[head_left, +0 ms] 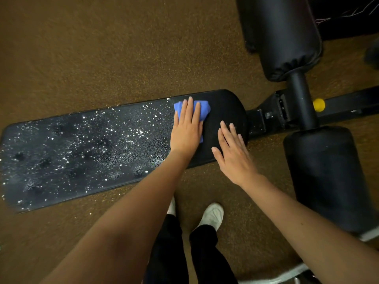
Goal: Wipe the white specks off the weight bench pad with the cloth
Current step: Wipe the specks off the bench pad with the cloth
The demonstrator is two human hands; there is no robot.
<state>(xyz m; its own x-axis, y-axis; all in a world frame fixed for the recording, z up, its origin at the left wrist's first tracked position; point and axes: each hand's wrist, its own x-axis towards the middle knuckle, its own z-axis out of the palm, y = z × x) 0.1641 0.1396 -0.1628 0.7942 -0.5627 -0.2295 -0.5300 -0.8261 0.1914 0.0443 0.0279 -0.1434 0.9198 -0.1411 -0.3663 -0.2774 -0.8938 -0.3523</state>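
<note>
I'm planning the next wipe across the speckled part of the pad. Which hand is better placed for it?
Left. The left hand already presses the folded blue cloth flat at the edge of the white specks on the long black bench pad. The right hand rests cloth-free on the clean end.

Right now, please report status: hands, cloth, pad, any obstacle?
Left hand flat on blue cloth, pressing. Right hand open, flat on bench pad. White specks cover pad left of cloth. Nothing in the way.

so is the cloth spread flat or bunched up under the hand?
Bunched. The blue cloth is a small crumpled wad, edges poking out around the flat left hand pressing it onto the bench pad.
</note>
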